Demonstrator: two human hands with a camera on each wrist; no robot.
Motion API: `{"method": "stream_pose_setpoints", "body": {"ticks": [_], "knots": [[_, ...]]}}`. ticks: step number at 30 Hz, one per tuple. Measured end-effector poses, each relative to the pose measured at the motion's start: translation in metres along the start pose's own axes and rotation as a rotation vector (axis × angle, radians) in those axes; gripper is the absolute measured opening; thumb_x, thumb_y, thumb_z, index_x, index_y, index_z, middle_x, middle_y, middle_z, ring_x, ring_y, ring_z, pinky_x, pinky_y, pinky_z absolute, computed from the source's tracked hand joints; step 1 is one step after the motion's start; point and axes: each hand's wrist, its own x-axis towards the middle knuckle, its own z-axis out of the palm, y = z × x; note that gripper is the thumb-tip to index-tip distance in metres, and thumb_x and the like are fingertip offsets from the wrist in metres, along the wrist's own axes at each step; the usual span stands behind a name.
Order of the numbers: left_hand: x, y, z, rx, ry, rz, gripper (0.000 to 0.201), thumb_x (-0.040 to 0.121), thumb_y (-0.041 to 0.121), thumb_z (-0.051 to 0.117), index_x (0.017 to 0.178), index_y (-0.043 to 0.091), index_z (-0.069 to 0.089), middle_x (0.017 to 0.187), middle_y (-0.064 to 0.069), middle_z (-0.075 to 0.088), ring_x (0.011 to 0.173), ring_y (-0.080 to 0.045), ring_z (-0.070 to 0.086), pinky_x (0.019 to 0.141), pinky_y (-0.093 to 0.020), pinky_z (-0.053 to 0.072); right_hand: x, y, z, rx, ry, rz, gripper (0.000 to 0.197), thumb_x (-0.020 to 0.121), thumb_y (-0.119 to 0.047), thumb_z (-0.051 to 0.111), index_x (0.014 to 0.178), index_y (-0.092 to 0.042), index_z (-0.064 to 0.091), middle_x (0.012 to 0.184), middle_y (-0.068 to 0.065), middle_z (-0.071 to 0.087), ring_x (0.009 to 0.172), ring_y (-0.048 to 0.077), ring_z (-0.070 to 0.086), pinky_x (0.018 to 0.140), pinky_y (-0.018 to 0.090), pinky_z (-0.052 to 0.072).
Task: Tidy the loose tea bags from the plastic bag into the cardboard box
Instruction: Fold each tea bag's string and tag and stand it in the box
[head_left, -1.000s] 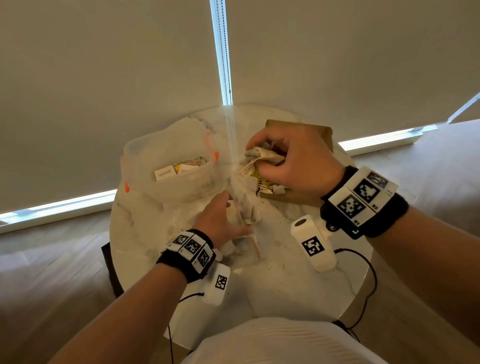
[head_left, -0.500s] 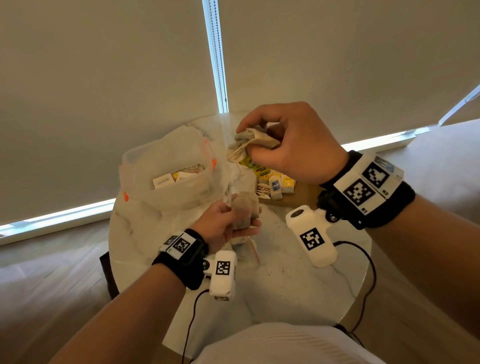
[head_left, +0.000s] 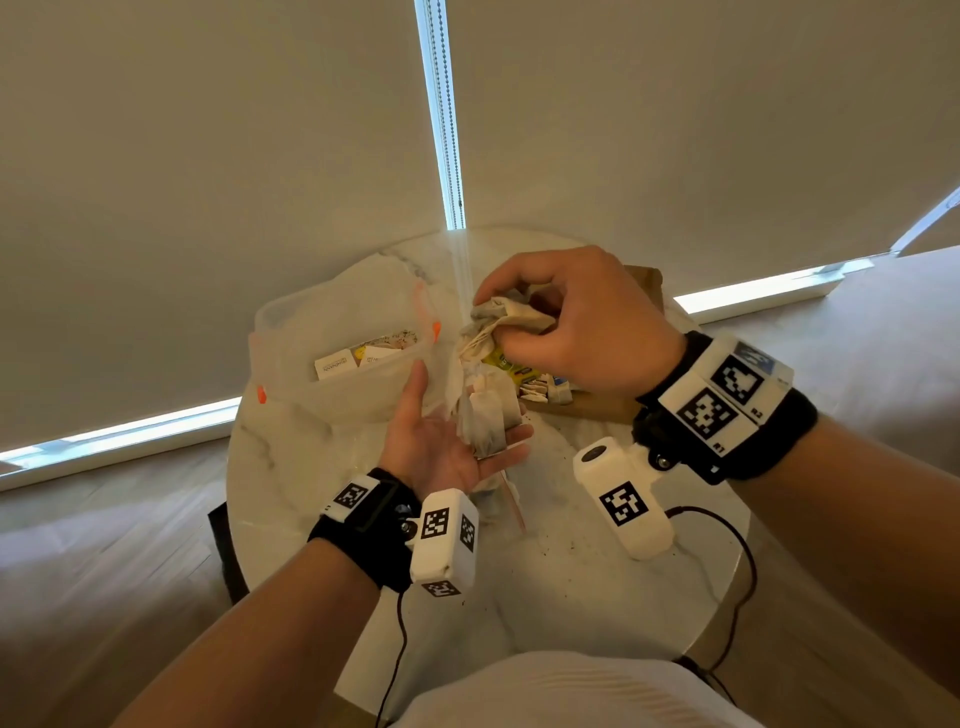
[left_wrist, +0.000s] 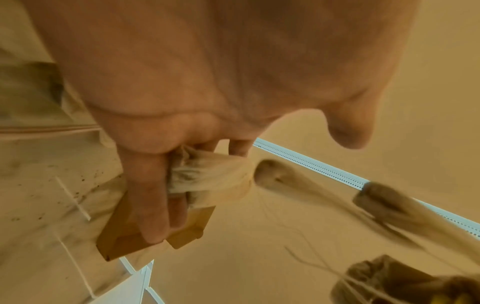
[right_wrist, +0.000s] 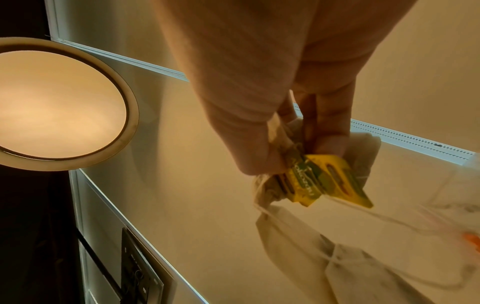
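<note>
Our right hand (head_left: 576, 322) pinches a crumpled bunch of tea bags (head_left: 506, 317) above the counter (head_left: 571, 571), yellow tags (right_wrist: 327, 179) and strings trailing from it. A few more tea bags dangle by those strings onto our left hand (head_left: 441, 447), which lies palm up with fingers relaxed, only cradling them. The cardboard box (head_left: 597, 405) sits near the counter's far right edge, under the right hand; the plastic bag (head_left: 332, 353) stands at the far left. These bags are light, soft and easily torn — crumbs already dot the counter — so we judge it best to hold the paper bodies gently, not the tangled strings.
</note>
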Motion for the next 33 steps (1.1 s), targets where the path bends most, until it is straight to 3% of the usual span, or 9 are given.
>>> {"method": "stream_pose_setpoints", "body": {"ticks": [4,10,12,14,17,21,26,30,33], "knots": [[0.003,0.003,0.01,-0.037,0.044,0.006,0.092,0.074,0.076,0.05,0.135,0.006,0.057,0.138,-0.03,0.052,0.131,-0.05,0.045,0.107,-0.059,0.039,-0.002,0.002,0.008,-0.033,-0.027,0.015,0.023,0.076,-0.022,0.072,0.099,-0.021,0.073,0.087,-0.009,0.071,0.075,0.008,0.067,0.07,0.03,0.058],[0.0,0.004,0.018,0.005,0.062,0.072,0.072,0.079,0.071,0.049,0.113,0.013,0.075,0.129,-0.023,0.062,0.119,-0.046,0.055,0.103,-0.058,0.043,-0.007,0.02,0.029,-0.047,-0.127,0.066,0.023,0.079,-0.016,0.072,0.101,-0.021,0.073,0.088,-0.009,0.071,0.075,0.003,0.064,0.069,0.019,0.053],[-0.001,0.004,0.02,0.015,0.054,0.089,0.07,0.08,0.07,0.048,0.112,0.014,0.075,0.129,-0.02,0.064,0.117,-0.042,0.059,0.1,-0.057,0.047,-0.01,0.03,0.038,-0.033,-0.159,0.098,0.024,0.079,-0.016,0.072,0.102,-0.02,0.072,0.09,-0.007,0.071,0.078,0.006,0.065,0.073,0.027,0.055],[-0.002,0.005,0.021,0.039,0.057,0.102,0.074,0.08,0.069,0.051,0.123,0.01,0.069,0.128,-0.02,0.064,0.114,-0.038,0.062,0.095,-0.055,0.052,-0.013,0.04,0.046,-0.034,-0.171,0.107,0.025,0.078,-0.015,0.073,0.103,-0.019,0.073,0.09,-0.005,0.071,0.079,0.009,0.065,0.075,0.034,0.055],[-0.002,0.006,0.022,0.11,0.078,0.099,0.077,0.077,0.065,0.054,0.129,0.008,0.062,0.12,-0.019,0.067,0.105,-0.031,0.068,0.085,-0.049,0.058,-0.018,0.049,0.053,-0.056,-0.177,0.083,0.027,0.079,-0.013,0.072,0.106,-0.017,0.073,0.091,-0.002,0.073,0.081,0.012,0.067,0.077,0.035,0.054],[-0.001,0.004,0.019,0.162,0.085,0.098,0.056,0.08,0.055,0.055,0.108,0.009,0.072,0.107,-0.016,0.072,0.096,-0.026,0.071,0.083,-0.043,0.06,-0.024,0.052,0.06,-0.089,-0.171,0.017,0.031,0.08,-0.006,0.068,0.109,-0.016,0.073,0.093,0.0,0.075,0.083,0.012,0.068,0.076,0.028,0.052],[-0.002,0.005,0.02,0.213,0.095,0.097,0.041,0.084,0.044,0.057,0.102,0.012,0.074,0.101,-0.013,0.072,0.089,-0.022,0.071,0.085,-0.041,0.058,-0.022,0.055,0.062,-0.177,-0.238,0.096,0.033,0.085,-0.016,0.069,0.116,-0.017,0.059,0.098,0.005,0.07,0.09,0.023,0.064,0.079,0.043,0.051],[-0.003,0.008,0.021,0.196,0.101,0.101,0.041,0.083,0.042,0.057,0.106,0.01,0.07,0.097,-0.012,0.073,0.082,-0.018,0.072,0.069,-0.034,0.062,-0.023,0.055,0.058,-0.136,-0.218,0.087,0.03,0.08,-0.018,0.077,0.107,-0.013,0.064,0.094,0.002,0.069,0.086,0.017,0.063,0.078,0.037,0.051],[-0.004,0.008,0.021,0.177,0.104,0.117,0.041,0.084,0.04,0.058,0.109,0.008,0.068,0.096,-0.012,0.074,0.079,-0.018,0.072,0.068,-0.033,0.062,-0.023,0.057,0.056,-0.141,-0.21,0.059,0.031,0.074,-0.021,0.082,0.103,-0.017,0.07,0.101,-0.001,0.062,0.083,0.007,0.054,0.074,0.018,0.046]]}}
